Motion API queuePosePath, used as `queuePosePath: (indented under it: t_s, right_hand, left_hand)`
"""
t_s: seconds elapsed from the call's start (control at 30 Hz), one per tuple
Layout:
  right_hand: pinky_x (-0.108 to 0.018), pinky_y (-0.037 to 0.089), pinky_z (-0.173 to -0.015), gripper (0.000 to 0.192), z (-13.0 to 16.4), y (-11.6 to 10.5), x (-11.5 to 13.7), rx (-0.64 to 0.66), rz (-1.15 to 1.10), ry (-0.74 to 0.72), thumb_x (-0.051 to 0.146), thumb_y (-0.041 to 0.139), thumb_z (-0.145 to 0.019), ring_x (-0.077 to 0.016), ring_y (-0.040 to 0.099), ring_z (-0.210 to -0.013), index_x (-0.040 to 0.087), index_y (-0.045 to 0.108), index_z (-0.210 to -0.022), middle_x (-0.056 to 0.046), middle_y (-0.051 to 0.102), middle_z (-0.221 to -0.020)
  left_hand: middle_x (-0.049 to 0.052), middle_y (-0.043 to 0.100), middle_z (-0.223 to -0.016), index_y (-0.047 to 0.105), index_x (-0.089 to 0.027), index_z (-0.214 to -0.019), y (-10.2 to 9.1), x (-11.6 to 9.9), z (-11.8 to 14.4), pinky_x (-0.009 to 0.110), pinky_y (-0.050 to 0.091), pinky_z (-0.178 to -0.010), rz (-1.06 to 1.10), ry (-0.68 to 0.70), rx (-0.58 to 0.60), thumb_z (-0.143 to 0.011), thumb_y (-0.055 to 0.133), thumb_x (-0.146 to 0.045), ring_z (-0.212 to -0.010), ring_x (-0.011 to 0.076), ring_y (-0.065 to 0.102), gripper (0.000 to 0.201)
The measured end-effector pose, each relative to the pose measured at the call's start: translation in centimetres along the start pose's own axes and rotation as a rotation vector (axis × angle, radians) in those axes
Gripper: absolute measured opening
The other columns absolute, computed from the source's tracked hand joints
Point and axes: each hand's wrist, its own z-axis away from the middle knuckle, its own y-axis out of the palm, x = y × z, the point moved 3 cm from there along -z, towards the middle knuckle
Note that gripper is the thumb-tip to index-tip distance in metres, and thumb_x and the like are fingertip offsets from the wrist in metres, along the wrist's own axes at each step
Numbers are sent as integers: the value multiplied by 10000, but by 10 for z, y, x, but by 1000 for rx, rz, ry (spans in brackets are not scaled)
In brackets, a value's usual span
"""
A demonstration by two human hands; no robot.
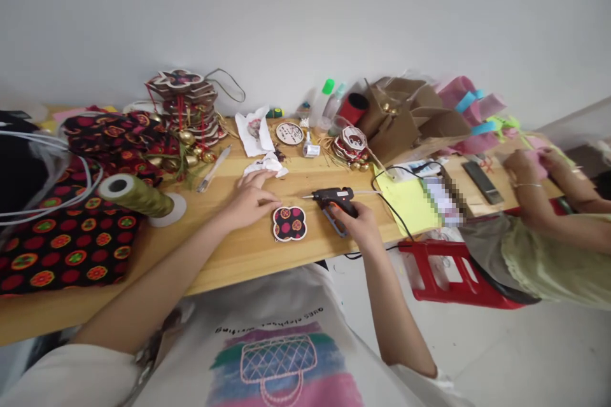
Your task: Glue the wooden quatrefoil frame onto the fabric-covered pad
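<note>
A black hot glue gun is gripped in my right hand, its nozzle pointing left and a glue stick poking out of its back. Just below the nozzle, a flower-shaped patterned piece with a pale rim lies flat on the table. My left hand rests to the left of this piece, fingers stretched out and apart. Its fingers reach to a crumpled white tissue, and whether they press on it is hard to tell. A second tissue with a reddish mark lies behind.
Olive thread spool and patterned cloth lie left. Stacked ornaments with bells stand behind. Cardboard boxes, yellow paper and a dark phone are right. Another person's hands work there, beside a red stool. A black cord trails.
</note>
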Motion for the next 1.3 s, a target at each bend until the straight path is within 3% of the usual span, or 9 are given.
queuePosePath:
  t_s: [0.33, 0.63, 0.83, 0.93, 1.0, 1.13, 1.3]
  right_hand:
    - [-296, 388, -597, 457, -36, 17, 15, -70, 149, -6, 579, 656, -618, -226, 617, -718, 167, 669, -815, -74, 708, -765]
    - [-323, 478, -677, 412, -33, 25, 13, -108, 178, -94, 488, 561, -758, -240, 672, -785, 144, 705, -932, -115, 751, -885]
    - [-450, 468, -899, 378, -20, 12, 19, -263, 274, -143, 374, 581, -740, -306, 632, -986, 104, 685, -984, -206, 680, -1066]
    - [-406, 477, -789, 265, 3, 0, 21, -298, 418, -154, 387, 598, -771, -278, 638, -890, 163, 676, -890, -132, 685, -942]
    - [-349, 447, -668, 236, 19, 0, 18, -186, 534, -112, 393, 624, -786, -254, 642, -811, 188, 672, -893, -88, 686, -879]
    - [-310, 397, -610, 335, 39, 6, 10, -121, 650, -127, 282, 619, -809, -236, 655, -825, 212, 624, -1137, -87, 700, -1056]
    - [-302, 396, -598, 362, 42, 11, 0, -71, 615, -108, 204, 576, -824, -209, 656, -763, 202, 561, -1186, -80, 716, -1094]
  left_hand:
    - [45, 528, -1455, 800, -299, -826, -2, -7, 1, 583, 313, -1124, 8, -38, 30, -873, 637, -350, -1362, 321, 419, 177]
    - [70, 535, -1441, 802, -276, -820, -1, -8, 1, 582, 316, -1120, -14, -48, 36, -879, 632, -329, -1361, 331, 419, 188]
    - [81, 536, -1434, 798, -263, -812, -1, -8, 1, 584, 325, -1113, -11, -33, 21, -875, 632, -321, -1351, 327, 431, 187]
    - [64, 542, -1428, 794, -269, -805, -2, -7, 1, 588, 324, -1115, 3, -31, 11, -875, 628, -325, -1348, 324, 435, 188]
    - [53, 550, -1422, 792, -275, -808, -2, -6, 1, 588, 326, -1115, 14, -27, 5, -876, 625, -335, -1339, 320, 446, 190]
    - [65, 572, -1401, 793, -269, -824, -2, -3, 1, 576, 337, -1112, 25, -31, -25, -865, 638, -346, -1326, 319, 471, 178]
    - [65, 589, -1380, 793, -261, -834, -2, -1, 1, 561, 344, -1117, 44, -41, -42, -865, 637, -361, -1311, 316, 493, 188]
